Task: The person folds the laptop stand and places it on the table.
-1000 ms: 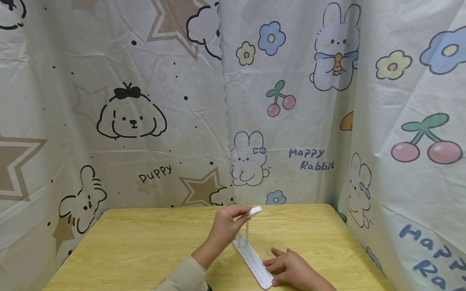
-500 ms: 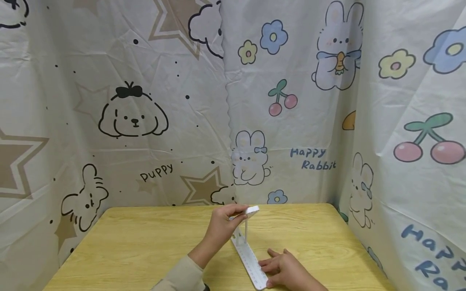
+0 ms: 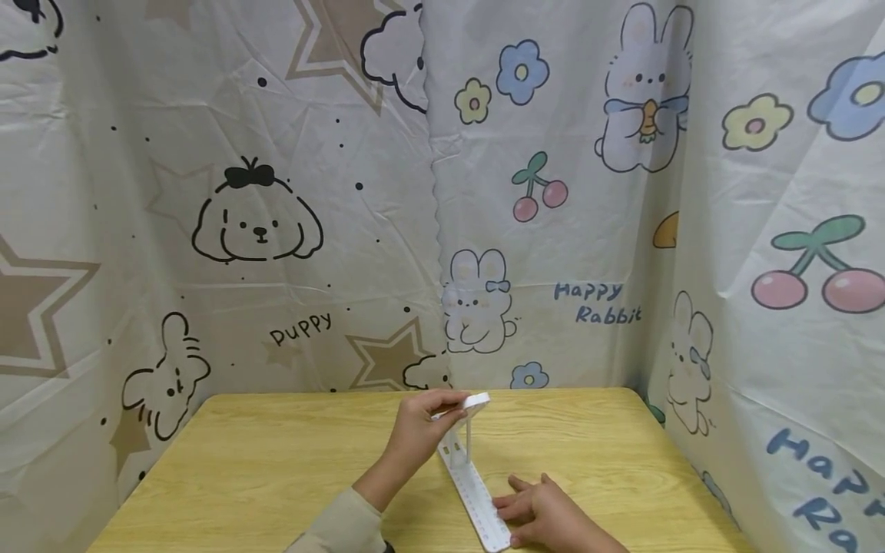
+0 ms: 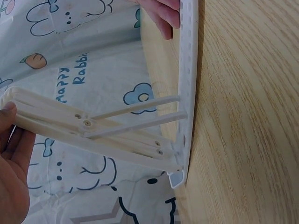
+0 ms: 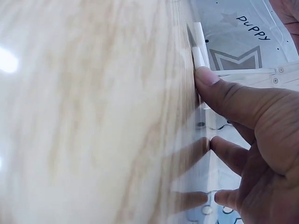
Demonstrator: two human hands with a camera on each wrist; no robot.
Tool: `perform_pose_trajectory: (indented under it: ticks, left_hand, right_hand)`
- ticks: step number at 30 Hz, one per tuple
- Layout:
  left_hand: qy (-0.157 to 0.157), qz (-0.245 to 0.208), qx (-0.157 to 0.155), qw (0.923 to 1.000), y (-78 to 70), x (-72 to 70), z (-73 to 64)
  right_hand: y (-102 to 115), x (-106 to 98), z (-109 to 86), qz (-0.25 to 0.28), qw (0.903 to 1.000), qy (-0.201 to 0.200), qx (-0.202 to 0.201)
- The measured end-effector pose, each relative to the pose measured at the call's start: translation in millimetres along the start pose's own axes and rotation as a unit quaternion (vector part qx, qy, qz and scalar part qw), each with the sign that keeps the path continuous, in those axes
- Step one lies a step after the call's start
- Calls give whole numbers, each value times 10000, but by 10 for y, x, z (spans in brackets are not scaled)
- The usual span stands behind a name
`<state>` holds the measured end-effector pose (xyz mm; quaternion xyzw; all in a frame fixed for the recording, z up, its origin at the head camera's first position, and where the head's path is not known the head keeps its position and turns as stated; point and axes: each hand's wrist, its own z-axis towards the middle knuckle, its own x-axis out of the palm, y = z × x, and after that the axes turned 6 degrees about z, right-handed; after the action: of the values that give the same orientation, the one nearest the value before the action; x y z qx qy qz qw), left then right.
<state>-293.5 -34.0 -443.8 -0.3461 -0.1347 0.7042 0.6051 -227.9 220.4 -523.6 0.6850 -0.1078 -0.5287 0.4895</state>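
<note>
A white folding stand [image 3: 480,499] stands on the table with its long slotted base flat. Its upper arm [image 4: 60,122] is hinged at the far end and raised at a slant. Thin struts [image 4: 140,106] link arm and base. With thumb and fingers my left hand [image 3: 415,430] pinches the free end of the upper arm. My right hand [image 3: 553,516] lies beside the base's near end, fingers spread and fairly straight. Its thumb [image 5: 212,81] touches the base's edge, while the other fingertips come down at the tabletop.
The wooden table [image 3: 297,453] has a glossy, pale yellow grain. Behind it and along both sides hangs a printed curtain [image 3: 387,253] with puppies, rabbits, stars and flowers, close to the table's back edge.
The stand's near end has shifted slightly left, and the right hand has moved left with it. The left hand keeps its pinch, moving a little left too. The head view has turned slightly.
</note>
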Motion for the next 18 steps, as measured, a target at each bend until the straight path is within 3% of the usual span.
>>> perform_pose_trajectory:
  ticks: [5, 9, 18]
  left_hand:
    - [17, 7, -122, 9999, 9, -45, -18]
    - [86, 15, -115, 9999, 7, -86, -29]
    - [58, 156, -220, 9996, 47, -209, -86]
  right_hand:
    - [-18, 75, 92, -21, 9997, 115, -194]
    - [17, 137, 134, -343, 9990, -72, -264]
    - [199, 337, 218, -1057, 9937, -362, -75]
